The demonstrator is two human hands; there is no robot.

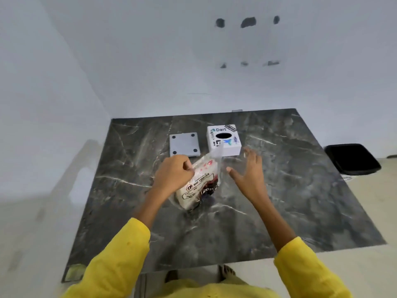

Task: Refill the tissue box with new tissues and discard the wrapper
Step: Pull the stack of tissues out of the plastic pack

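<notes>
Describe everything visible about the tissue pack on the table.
The tissue pack is a soft block of white tissues in clear, glossy plastic wrapper printed with red marks, dark patches and black lettering that appears to read "BIG TISSUES". It stands tilted on the dark marble table, near end resting on the surface, far end raised toward the white tissue box. The left hand pinches the wrapper at its upper edge; a loose clear flap sticks up there. The right hand is open beside it, apparently not touching.

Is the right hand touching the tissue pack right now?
Cannot tell. In the head view the open right hand spreads beside the tissue pack, but clear wrapper film blurs between them, hiding any contact or gap.
</notes>
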